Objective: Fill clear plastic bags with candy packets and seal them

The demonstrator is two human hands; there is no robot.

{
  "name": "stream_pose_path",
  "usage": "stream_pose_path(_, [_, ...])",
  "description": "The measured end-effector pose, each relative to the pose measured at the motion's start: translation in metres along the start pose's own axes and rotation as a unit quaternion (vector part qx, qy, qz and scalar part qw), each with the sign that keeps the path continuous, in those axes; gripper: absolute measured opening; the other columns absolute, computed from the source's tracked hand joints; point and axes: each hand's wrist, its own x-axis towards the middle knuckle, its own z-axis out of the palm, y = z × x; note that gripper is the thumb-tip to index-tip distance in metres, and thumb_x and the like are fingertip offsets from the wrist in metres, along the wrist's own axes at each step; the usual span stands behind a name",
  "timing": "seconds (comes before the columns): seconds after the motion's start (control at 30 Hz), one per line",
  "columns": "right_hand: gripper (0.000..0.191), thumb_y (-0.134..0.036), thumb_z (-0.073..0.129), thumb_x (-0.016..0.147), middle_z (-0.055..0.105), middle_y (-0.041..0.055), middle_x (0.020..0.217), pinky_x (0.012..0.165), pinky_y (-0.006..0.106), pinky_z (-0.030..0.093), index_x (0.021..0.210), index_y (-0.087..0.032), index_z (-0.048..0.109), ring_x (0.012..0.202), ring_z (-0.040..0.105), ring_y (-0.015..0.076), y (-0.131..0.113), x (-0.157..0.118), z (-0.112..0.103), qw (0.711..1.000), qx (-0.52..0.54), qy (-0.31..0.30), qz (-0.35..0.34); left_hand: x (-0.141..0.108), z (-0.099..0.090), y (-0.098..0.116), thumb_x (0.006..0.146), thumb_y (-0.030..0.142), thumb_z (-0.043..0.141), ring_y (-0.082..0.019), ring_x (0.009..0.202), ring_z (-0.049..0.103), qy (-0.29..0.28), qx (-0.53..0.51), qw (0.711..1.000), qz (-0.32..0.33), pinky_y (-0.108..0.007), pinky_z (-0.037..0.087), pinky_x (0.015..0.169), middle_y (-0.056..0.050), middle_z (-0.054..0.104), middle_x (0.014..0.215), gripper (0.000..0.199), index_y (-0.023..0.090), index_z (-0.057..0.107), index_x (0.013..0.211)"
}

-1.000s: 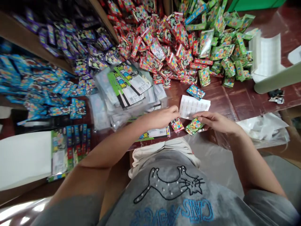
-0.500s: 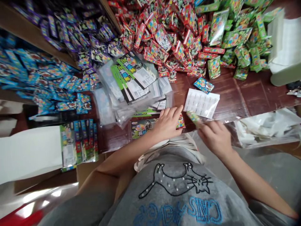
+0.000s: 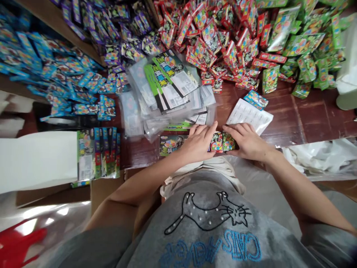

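Heaped packets (image 3: 205, 54) back the brown surface (image 3: 290, 117). Palm down, the right hand (image 3: 249, 143) holds the green box (image 3: 228, 141) between thumb and fingers, just beside the red box (image 3: 216, 143); the left hand (image 3: 198, 143), also palm down, arches against the red box, its grip impossible to tell.

The reddish-brown tabletop (image 3: 290, 115) shines — grey floor (image 3: 338, 206) below

Blue "CATS" on grey shirt (image 3: 195, 209), Chinese characters on black packet (image 3: 170, 143)
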Motion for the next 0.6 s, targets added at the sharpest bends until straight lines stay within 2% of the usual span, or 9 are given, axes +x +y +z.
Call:
stream_pose_path(0.13, [0.119, -0.077, 0.070, 0.091, 0.059, 0.0235, 0.158, 0.108, 0.058, 0.043, 0.179, -0.017, 0.018, 0.129, 0.054, 0.0441, -0.006, 0.009, 0.009, 1.000, 0.011, 0.002, 0.010, -0.006, 0.003, -0.003, 0.091, 0.041, 0.079, -0.042, 0.150, 0.050, 0.011, -0.023, 1.000, -0.006, -0.059, 0.026, 0.130, -0.023, 0.058, 0.161, 0.117, 0.013, 0.006, 0.178])
stream_pose_path(0.23, [0.103, -0.074, 0.069, 0.094, 0.066, 0.0160, 0.155, 0.105, 0.057, 0.041, 0.177, -0.027, 0.030, 0.123, 0.053, 0.0408, -0.011, 0.010, 0.011, 1.000, 0.015, 0.018, 0.005, -0.022, -0.001, -0.013, 0.087, 0.048, 0.087, -0.042, 0.153, 0.048, 0.028, -0.020, 0.999, 0.009, -0.058, 0.028, 0.131, -0.024, 0.052, 0.167, 0.131, 0.015, -0.002, 0.178])
stream_pose_path(0.33, [0.089, -0.067, 0.068, 0.097, 0.070, 0.0104, 0.150, 0.109, 0.059, 0.037, 0.174, -0.036, 0.036, 0.117, 0.054, 0.0374, -0.018, 0.008, 0.010, 0.999, 0.010, 0.046, 0.003, -0.052, -0.010, -0.033, 0.081, 0.064, 0.091, -0.046, 0.161, 0.037, 0.022, 0.020, 0.999, 0.035, -0.060, 0.022, 0.135, -0.025, 0.037, 0.177, 0.137, 0.016, 0.006, 0.179])
stream_pose_path(0.4, [0.087, -0.067, 0.069, 0.096, 0.070, 0.0099, 0.147, 0.112, 0.061, 0.036, 0.173, -0.038, 0.038, 0.116, 0.055, 0.0376, -0.024, 0.007, 0.012, 0.996, -0.003, 0.083, 0.026, -0.072, -0.014, -0.050, 0.085, 0.062, 0.089, -0.047, 0.160, 0.038, 0.009, 0.051, 0.998, 0.021, -0.061, 0.022, 0.134, -0.025, 0.040, 0.175, 0.125, 0.015, 0.020, 0.177])
stream_pose_path(0.47, [0.087, -0.066, 0.071, 0.095, 0.070, 0.0106, 0.144, 0.113, 0.063, 0.036, 0.171, -0.037, 0.041, 0.116, 0.055, 0.0385, -0.031, 0.007, 0.015, 0.991, -0.018, 0.116, 0.058, -0.086, -0.014, -0.063, 0.089, 0.054, 0.086, -0.045, 0.153, 0.046, -0.006, 0.058, 0.998, -0.014, -0.060, 0.030, 0.130, -0.024, 0.050, 0.167, 0.106, 0.015, 0.034, 0.173])
stream_pose_path(0.53, [0.084, -0.066, 0.072, 0.094, 0.070, 0.0110, 0.142, 0.113, 0.065, 0.037, 0.168, -0.036, 0.046, 0.114, 0.056, 0.0385, -0.037, 0.007, 0.018, 0.988, -0.030, 0.128, 0.080, -0.093, -0.011, -0.071, 0.091, 0.050, 0.084, -0.042, 0.147, 0.050, -0.013, 0.042, 0.998, -0.037, -0.057, 0.037, 0.125, -0.021, 0.056, 0.161, 0.093, 0.017, 0.043, 0.169])
stream_pose_path(0.6, [0.083, -0.067, 0.073, 0.093, 0.071, 0.0109, 0.140, 0.114, 0.066, 0.037, 0.166, -0.036, 0.048, 0.113, 0.057, 0.0384, -0.041, 0.007, 0.020, 0.987, -0.035, 0.130, 0.092, -0.094, -0.008, -0.074, 0.091, 0.050, 0.083, -0.040, 0.146, 0.050, -0.005, 0.021, 0.999, -0.041, -0.055, 0.039, 0.123, -0.018, 0.057, 0.160, 0.089, 0.021, 0.047, 0.167])
